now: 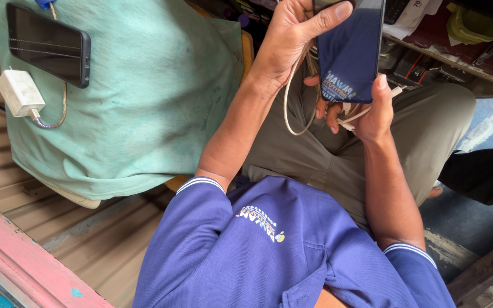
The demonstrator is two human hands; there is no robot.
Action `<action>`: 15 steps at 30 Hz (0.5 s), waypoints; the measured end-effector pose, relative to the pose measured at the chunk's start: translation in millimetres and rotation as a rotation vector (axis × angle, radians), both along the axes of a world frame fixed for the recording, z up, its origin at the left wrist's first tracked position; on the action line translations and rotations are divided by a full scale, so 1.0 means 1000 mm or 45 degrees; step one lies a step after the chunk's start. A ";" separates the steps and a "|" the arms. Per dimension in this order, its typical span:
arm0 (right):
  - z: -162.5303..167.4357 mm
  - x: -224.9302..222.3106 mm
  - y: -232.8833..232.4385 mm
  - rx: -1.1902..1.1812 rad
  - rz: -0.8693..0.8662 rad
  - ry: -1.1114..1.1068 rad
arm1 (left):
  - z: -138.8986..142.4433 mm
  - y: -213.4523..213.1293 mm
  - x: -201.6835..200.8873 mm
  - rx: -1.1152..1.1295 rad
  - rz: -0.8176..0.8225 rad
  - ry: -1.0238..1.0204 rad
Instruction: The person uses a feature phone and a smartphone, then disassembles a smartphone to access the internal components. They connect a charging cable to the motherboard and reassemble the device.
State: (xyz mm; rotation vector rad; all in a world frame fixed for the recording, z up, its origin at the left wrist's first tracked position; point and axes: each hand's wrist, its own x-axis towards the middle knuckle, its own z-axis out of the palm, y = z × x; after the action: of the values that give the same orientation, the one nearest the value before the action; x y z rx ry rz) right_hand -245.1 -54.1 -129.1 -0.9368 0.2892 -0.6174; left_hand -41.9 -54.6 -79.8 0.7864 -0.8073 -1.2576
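At the upper centre of the frame, the left hand (283,48) grips a dark smartphone (350,48), thumb laid across its glass. The right hand (372,111) closes on the phone's lower edge and a white cable (292,111). A second phone (48,43) and white charger (20,93) lie upper left on a green cloth (149,108).

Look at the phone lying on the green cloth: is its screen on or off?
Off. The phone on the green cloth shows a plain dark screen with only faint reflections, nothing lit.
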 end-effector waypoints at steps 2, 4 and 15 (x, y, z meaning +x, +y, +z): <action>0.001 0.000 0.001 -0.008 -0.002 0.007 | -0.001 0.001 0.000 0.008 -0.007 0.006; 0.001 0.000 0.000 -0.012 -0.017 0.016 | -0.002 0.001 0.000 0.026 -0.015 0.025; -0.001 -0.001 0.002 0.005 0.011 -0.003 | -0.006 0.000 0.002 0.021 -0.017 0.037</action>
State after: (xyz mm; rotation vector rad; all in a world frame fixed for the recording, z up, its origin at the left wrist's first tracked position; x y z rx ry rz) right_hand -245.7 -52.4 -130.5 -0.9330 0.2837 -0.6095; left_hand -40.4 -54.9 -85.5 0.7751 -0.7806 -1.2861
